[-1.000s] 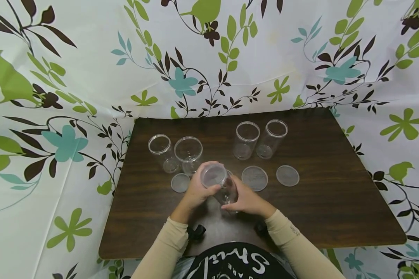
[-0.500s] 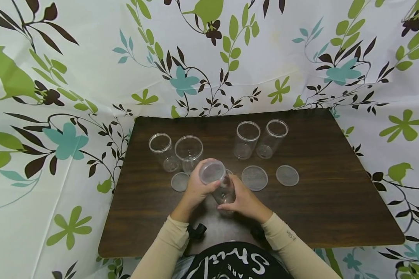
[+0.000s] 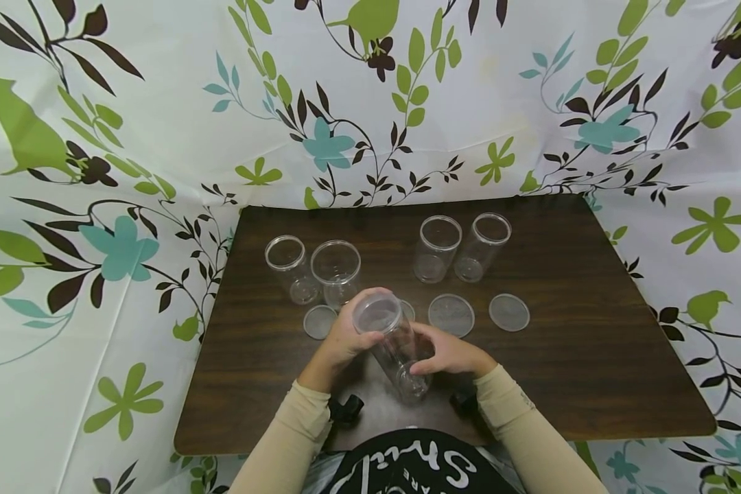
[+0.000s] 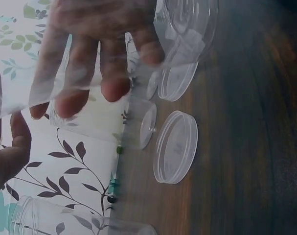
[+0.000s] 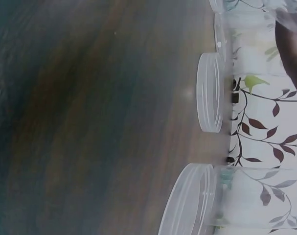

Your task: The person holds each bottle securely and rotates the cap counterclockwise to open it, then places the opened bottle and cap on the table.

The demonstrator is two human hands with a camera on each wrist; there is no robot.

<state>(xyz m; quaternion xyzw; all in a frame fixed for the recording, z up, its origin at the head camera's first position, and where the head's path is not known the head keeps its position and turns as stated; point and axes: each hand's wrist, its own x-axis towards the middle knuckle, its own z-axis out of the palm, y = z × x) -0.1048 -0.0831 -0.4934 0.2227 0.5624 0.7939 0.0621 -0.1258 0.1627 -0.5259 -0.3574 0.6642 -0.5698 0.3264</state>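
A tall clear plastic jar (image 3: 396,353) is held tilted above the front of the table, with a frosted lid (image 3: 378,313) on its upper end. My left hand (image 3: 348,333) grips the jar around that upper end. Lower down, my right hand (image 3: 447,351) holds the jar's side, its thumb across the front. In the left wrist view, the fingers (image 4: 116,73) of the right hand show through the clear plastic, and part of the left hand (image 4: 9,156) is at the left edge. The right wrist view catches only part of a finger (image 5: 290,54) by the jar.
Two open clear jars stand at the back left, the wider jar (image 3: 336,264) on the right. Another pair, including a jar (image 3: 438,247), stands at the back right. Several flat lids lie before them, including a lid (image 3: 451,315) and a lid (image 3: 509,313). The dark wooden table (image 3: 593,370) meets a patterned curtain.
The jar's lower end has swung down and toward the right, so more of its length shows. My right hand has shifted right along it, while the left hand keeps its grip near the lid.
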